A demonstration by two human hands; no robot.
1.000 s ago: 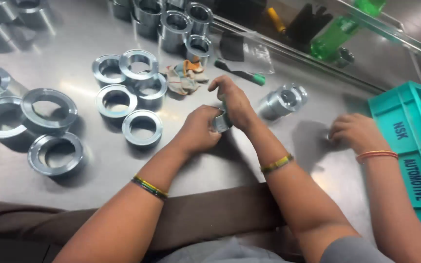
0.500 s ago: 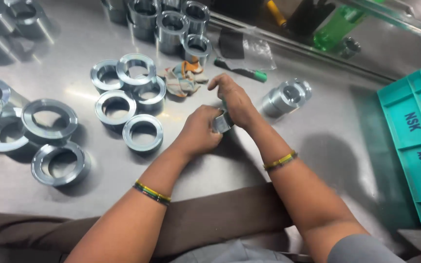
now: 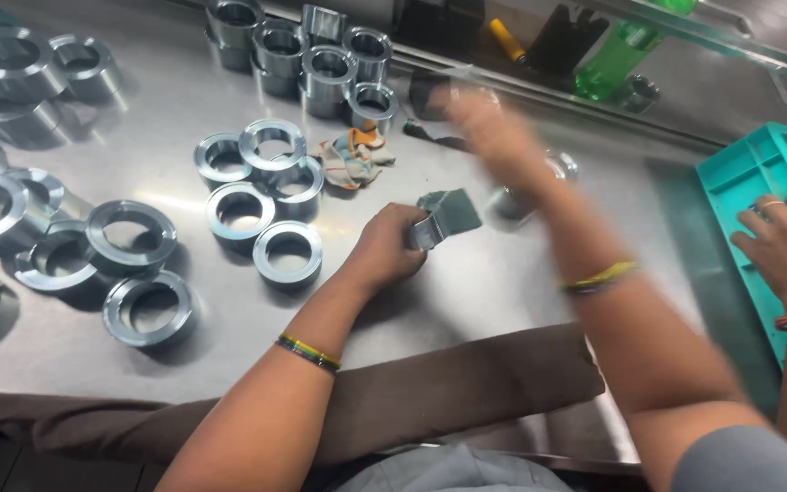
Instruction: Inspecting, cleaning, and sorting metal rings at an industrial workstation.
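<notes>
Our left hand (image 3: 392,248) is clenched around a small grey metal piece (image 3: 444,217), holding it just above the middle of the bench (image 3: 503,282). Our right hand (image 3: 489,128) is raised toward the far edge and blurred, so we cannot tell whether it is released or clenched. Steel rings (image 3: 257,182) lie in a cluster to the left of the metal piece, with a crumpled rag (image 3: 352,157) beside them. Another person's hand (image 3: 781,241) rests on a teal crate (image 3: 740,182) at the right edge.
</notes>
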